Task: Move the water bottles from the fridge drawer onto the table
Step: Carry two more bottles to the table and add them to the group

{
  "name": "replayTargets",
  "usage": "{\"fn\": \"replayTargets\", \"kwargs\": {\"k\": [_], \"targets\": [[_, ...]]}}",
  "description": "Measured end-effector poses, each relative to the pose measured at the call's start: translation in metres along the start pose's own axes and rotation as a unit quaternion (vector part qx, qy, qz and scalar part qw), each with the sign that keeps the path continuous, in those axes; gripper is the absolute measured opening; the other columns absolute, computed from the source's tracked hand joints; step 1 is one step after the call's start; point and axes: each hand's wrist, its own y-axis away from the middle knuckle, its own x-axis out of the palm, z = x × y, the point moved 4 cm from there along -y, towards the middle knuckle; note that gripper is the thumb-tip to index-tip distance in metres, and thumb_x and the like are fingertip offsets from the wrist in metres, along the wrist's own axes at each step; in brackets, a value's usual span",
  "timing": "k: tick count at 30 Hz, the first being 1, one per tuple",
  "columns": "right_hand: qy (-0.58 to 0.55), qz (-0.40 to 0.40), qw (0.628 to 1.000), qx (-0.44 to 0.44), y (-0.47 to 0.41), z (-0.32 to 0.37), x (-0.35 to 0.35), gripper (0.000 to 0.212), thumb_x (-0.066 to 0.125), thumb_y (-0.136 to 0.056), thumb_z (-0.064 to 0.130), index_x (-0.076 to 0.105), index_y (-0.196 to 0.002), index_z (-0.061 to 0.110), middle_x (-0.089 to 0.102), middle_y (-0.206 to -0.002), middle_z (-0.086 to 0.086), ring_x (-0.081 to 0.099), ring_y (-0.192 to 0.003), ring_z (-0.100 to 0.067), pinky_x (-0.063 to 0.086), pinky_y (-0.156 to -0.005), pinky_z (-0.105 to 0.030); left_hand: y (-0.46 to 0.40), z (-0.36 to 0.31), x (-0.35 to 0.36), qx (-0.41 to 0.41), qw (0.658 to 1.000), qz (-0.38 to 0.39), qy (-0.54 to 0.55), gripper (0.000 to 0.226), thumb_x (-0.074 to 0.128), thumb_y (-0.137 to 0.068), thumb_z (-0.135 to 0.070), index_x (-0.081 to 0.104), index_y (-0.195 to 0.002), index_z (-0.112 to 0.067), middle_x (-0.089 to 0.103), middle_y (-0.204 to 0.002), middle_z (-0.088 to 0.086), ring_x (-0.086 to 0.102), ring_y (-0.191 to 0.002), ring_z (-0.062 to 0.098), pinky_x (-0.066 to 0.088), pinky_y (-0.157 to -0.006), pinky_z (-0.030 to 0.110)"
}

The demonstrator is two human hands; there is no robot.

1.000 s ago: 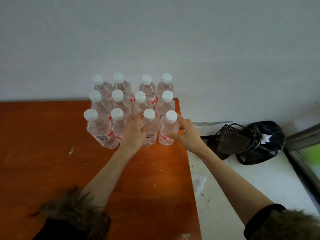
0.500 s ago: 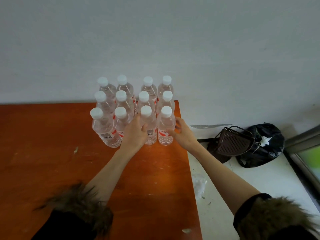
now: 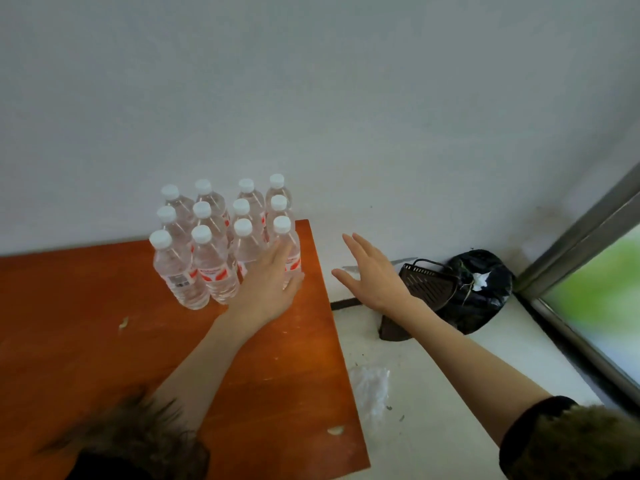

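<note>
Both hands are open and hold nothing. The left hand (image 3: 268,285) is nearer the water bottles (image 3: 221,237), which stand upright at its eleven o'clock; the right hand (image 3: 369,271) hangs off the table (image 3: 104,341).

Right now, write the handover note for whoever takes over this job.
Left hand: open, empty, in front of the front-right bottle.
Right hand: open, empty, off the table's right edge.
Water bottles: twelve upright, three rows of four, at the far right corner of the orange table.
Done: those twelve placed.
Left: the fridge drawer is out of view; check it for more.
</note>
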Motion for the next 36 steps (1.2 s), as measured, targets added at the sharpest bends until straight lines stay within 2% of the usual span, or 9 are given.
{"fn": "replayTargets", "kwargs": {"k": [2, 4, 10, 15, 19, 25, 30, 36], "targets": [[0.056, -0.031, 0.998, 0.001, 0.022, -0.01, -0.026, 0.07, 0.042, -0.093, 0.051, 0.01, -0.149, 0.023, 0.008, -0.158, -0.003, 0.01, -0.145, -0.023, 0.015, -0.116, -0.05, -0.002, -0.023, -0.002, 0.033, 0.996, 0.011, -0.077, 0.065, 0.039, -0.095, -0.043, 0.006, -0.148, -0.027, 0.0, -0.158, -0.001, 0.001, -0.145, 0.02, 0.013, -0.117, 0.047], [0.107, -0.058, 0.992, 0.014, 0.046, -0.019, -0.053, 0.073, 0.041, -0.092, 0.053, 0.006, -0.149, 0.025, 0.003, -0.158, -0.002, 0.005, -0.145, -0.023, 0.011, -0.116, -0.051, -0.004, -0.053, -0.005, 0.085, 0.987, 0.012, -0.137, 0.067, 0.036, -0.094, -0.048, 0.001, -0.148, -0.029, -0.008, -0.157, -0.001, -0.008, -0.145, 0.021, 0.004, -0.116, 0.046], [0.238, -0.142, 0.956, 0.1, 0.131, -0.04, -0.13, 0.079, 0.037, -0.088, 0.063, -0.003, -0.148, 0.031, -0.009, -0.158, 0.0, -0.005, -0.145, -0.025, 0.001, -0.114, -0.053, -0.003, -0.15, -0.015, 0.246, 0.952, -0.013, -0.184, 0.073, 0.032, -0.091, -0.056, -0.009, -0.146, -0.031, -0.017, -0.156, 0.001, -0.018, -0.143, 0.023, -0.006, -0.116, 0.048], [0.277, -0.19, 0.916, 0.217, 0.23, -0.045, -0.163, 0.082, 0.037, -0.086, 0.066, -0.006, -0.147, 0.033, -0.012, -0.157, 0.001, -0.009, -0.145, -0.024, 0.001, -0.115, -0.056, 0.036, -0.221, -0.007, 0.389, 0.907, -0.03, -0.156, 0.079, 0.017, -0.082, -0.069, -0.008, -0.146, -0.032, -0.011, -0.157, 0.002, -0.014, -0.144, 0.024, -0.006, -0.113, 0.051], [0.27, -0.213, 0.883, 0.319, 0.325, -0.038, -0.159, 0.083, 0.036, -0.084, 0.068, -0.006, -0.147, 0.034, -0.012, -0.157, 0.0, -0.008, -0.145, -0.024, -0.001, -0.114, -0.055, 0.097, -0.263, 0.014, 0.468, 0.875, 0.007, -0.125, 0.083, 0.004, -0.073, -0.07, -0.007, -0.147, -0.032, -0.007, -0.157, 0.002, -0.013, -0.144, 0.024, -0.004, -0.114, 0.051], [0.273, -0.224, 0.822, 0.447, 0.473, -0.023, -0.146, 0.084, 0.036, -0.083, 0.069, -0.006, -0.147, 0.035, -0.01, -0.158, -0.001, -0.006, -0.145, -0.025, 0.005, -0.113, -0.055, 0.206, -0.32, 0.064, 0.548, 0.831, 0.066, -0.068, 0.082, 0.006, -0.076, -0.07, -0.006, -0.147, -0.031, -0.003, -0.158, 0.002, -0.008, -0.145, 0.023, -0.001, -0.114, 0.052], [0.274, -0.232, 0.764, 0.535, 0.596, -0.016, -0.137, 0.086, 0.039, -0.082, 0.069, -0.006, -0.147, 0.035, -0.009, -0.158, -0.002, -0.005, -0.145, -0.026, -0.001, -0.112, -0.058, 0.302, -0.373, 0.099, 0.626, 0.771, 0.108, -0.053, 0.082, 0.0, -0.073, -0.072, -0.009, -0.146, -0.035, -0.01, -0.157, 0.0, -0.015, -0.144, 0.021, -0.006, -0.114, 0.05], [0.278, -0.247, 0.702, 0.608, 0.739, -0.017, -0.147, 0.086, 0.037, -0.082, 0.07, -0.008, -0.147, 0.036, -0.013, -0.157, -0.001, -0.009, -0.145, -0.024, -0.004, -0.112, -0.057, 0.406, -0.466, 0.129, 0.688, 0.716, 0.115, -0.024, 0.084, 0.003, -0.074, -0.071, 0.0, -0.147, -0.032, -0.004, -0.158, 0.002, -0.011, -0.144, 0.024, -0.002, -0.114, 0.053]]}}
